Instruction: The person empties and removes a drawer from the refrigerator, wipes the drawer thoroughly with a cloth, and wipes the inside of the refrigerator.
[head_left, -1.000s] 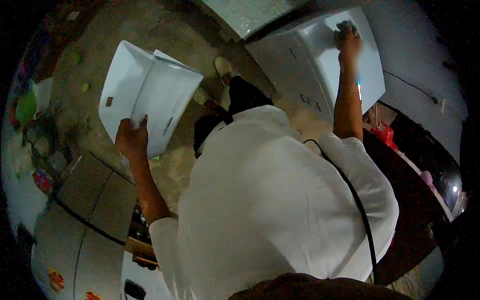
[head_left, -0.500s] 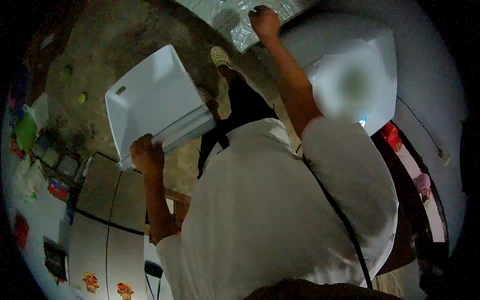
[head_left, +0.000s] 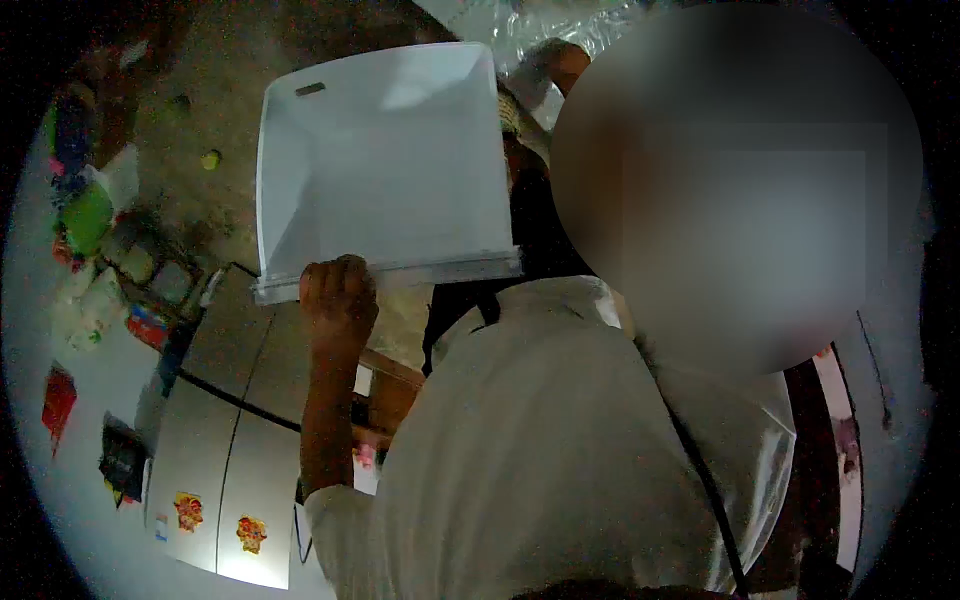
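My left hand [head_left: 338, 292] is closed around the near rim of a white plastic bin [head_left: 400, 170], shaped like a drawer with a small slot in its far wall. The bin is tilted so that its hollow inside faces me, and nothing shows in it. My right hand [head_left: 569, 68] is at the top, beside crumpled clear plastic wrap [head_left: 515, 38]. A large blurred patch covers part of that hand and its forearm, so I cannot see whether its fingers hold anything.
A pale two-door cabinet [head_left: 265, 460] with flower stickers stands at lower left. Bags and boxes, including a green item [head_left: 88, 218], line the left side. A small yellow-green round object [head_left: 210, 159] lies on the brown floor [head_left: 215, 110]. A blurred patch hides the right side.
My left hand has swung the bin to the right and turned it more level, its inside now facing me. My right hand has shifted slightly right and down, and the blurred patch has grown.
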